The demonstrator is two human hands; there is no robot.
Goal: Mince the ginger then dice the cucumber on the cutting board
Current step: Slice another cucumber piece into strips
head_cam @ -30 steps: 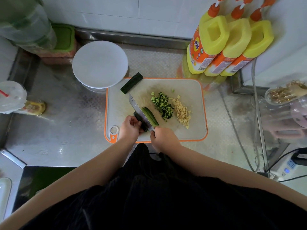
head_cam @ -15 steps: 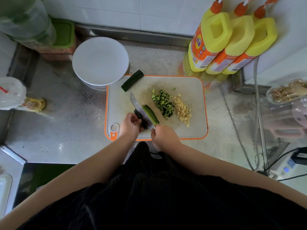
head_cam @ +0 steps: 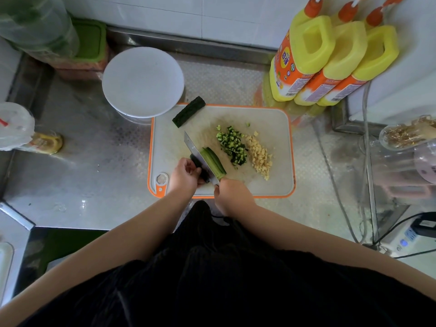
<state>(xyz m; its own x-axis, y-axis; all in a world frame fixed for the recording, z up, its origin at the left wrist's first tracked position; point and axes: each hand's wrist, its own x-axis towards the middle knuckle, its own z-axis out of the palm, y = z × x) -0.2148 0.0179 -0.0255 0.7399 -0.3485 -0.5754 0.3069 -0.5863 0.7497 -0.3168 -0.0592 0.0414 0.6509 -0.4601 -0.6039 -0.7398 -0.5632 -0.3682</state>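
On the steel counter [head_cam: 77, 175] lay an orange-rimmed cutting board [head_cam: 269, 187], and both of the person's bare forearms reached up from the bottom of the view to meet at its near edge. The left hand [head_cam: 185, 174] rested on the board with the knuckles raised and the fingers curled over the dark end of a cucumber piece [head_cam: 197, 166], holding it down just left of the blade. The right hand [head_cam: 232, 193] was wrapped around the handle of a kitchen knife [head_cam: 200, 156], with the wrist near the board's front rim; the handle itself was hidden inside the fist. The blade ran diagonally away from the hand towards the upper left, its edge down in the cucumber. Against the blade's right face lay two long cucumber strips [head_cam: 213, 160], pale side up and side by side, parallel to the knife.

Further right on the board sat a heap of diced cucumber [head_cam: 232, 146], and just beside that a heap of minced ginger [head_cam: 259, 155]; the two heaps nearly touched. An uncut cucumber chunk [head_cam: 188, 111] with dark skin lay tilted across the board's far left corner, partly overhanging the rim.

Behind the board stood a round white lid [head_cam: 142, 81] over a container, and three yellow detergent bottles [head_cam: 330, 62] leaned against the tiled wall at the right.
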